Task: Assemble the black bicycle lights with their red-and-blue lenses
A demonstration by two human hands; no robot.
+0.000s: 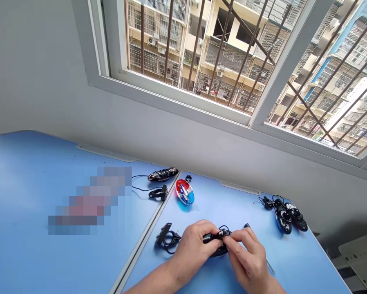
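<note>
My left hand [198,243] is closed around a small glossy black part [208,237], its thumb and forefinger gripping it. The fingertips of my right hand [246,253] pinch at the right end of that part; whatever sits between them is too small to make out. Below the fingers a larger glossy black casing [219,250] shows, partly hidden. Left of my left hand lies a black clamp [168,238] with a cable. A screwdriver [270,266] lies beneath my right hand, its shaft sticking out to the right and its dark tip end showing above.
Near the table seam stands a red and blue oval shell [184,192] with batteries in it. Beyond it lie a black oval casing [163,174] and a black clamp [159,193] with wires. Several black cabled units [284,218] rest at the right edge. A barred window [195,49] is behind.
</note>
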